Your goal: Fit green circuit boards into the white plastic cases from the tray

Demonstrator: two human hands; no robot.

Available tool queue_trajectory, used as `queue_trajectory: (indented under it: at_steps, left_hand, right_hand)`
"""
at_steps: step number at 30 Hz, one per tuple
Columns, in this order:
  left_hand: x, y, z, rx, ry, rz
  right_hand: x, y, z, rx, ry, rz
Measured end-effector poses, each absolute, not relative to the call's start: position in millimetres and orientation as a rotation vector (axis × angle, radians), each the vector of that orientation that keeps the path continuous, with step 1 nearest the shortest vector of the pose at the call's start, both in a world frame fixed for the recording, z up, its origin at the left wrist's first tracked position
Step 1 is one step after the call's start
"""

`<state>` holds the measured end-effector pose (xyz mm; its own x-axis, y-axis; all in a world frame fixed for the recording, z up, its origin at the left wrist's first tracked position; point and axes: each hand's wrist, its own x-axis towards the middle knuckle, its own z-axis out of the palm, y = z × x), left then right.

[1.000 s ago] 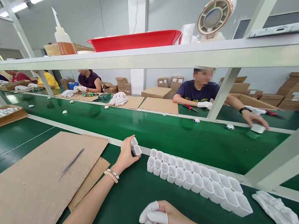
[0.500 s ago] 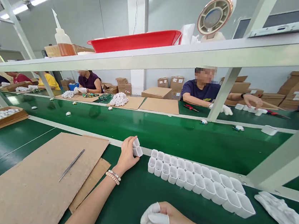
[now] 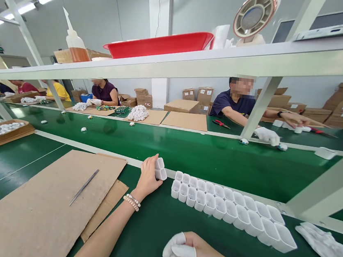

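My left hand (image 3: pixel 147 180), bare with beaded bracelets at the wrist, is closed around two small white plastic cups (image 3: pixel 160 173), stacked one against the other with their open ends facing right. Just right of them stand two long rows of the same white plastic cups (image 3: pixel 219 208), open ends up, with dark specks inside some of the nearer ones. Low in the view, my right hand (image 3: pixel 182 251) wears white finger cots and rests over the green table with its fingers curled together. Whatever those fingers hold, if anything, is hidden.
Tweezers (image 3: pixel 84 187) lie on a cardboard sheet (image 3: pixel 42 200) at left. A white glove (image 3: pixel 325 244) lies far right. Beyond a pale rail runs a green conveyor (image 3: pixel 172 145) carrying small white pieces. Overhead is a shelf (image 3: pixel 166 67) with a red tray (image 3: pixel 159 44); co-workers sit opposite.
My view has shifted slightly. My left hand has moved the two cups a little toward the rows. Across the belt, a co-worker's gloved hand has reached right toward a small white piece.
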<state>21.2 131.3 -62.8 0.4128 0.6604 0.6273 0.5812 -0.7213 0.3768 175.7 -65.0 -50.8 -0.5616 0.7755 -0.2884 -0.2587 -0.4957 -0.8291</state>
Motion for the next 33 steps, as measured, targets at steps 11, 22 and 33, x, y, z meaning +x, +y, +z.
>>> queue_trajectory:
  at_steps: [11,22,33]
  left_hand:
    - [22.1,130.6,-61.9,2.657,1.119,1.274]
    - [22.9,132.0,-65.3,2.717,1.15,1.239]
    - [24.4,130.8,-64.9,2.606,1.229,1.265]
  right_hand:
    - [175.0,-65.9,-51.4,-0.888,-1.023,2.089]
    - [174.6,-65.9,-49.7,-0.902,-1.034,2.082]
    - [175.2,-66.3,-50.7,-0.907,-1.048,2.08]
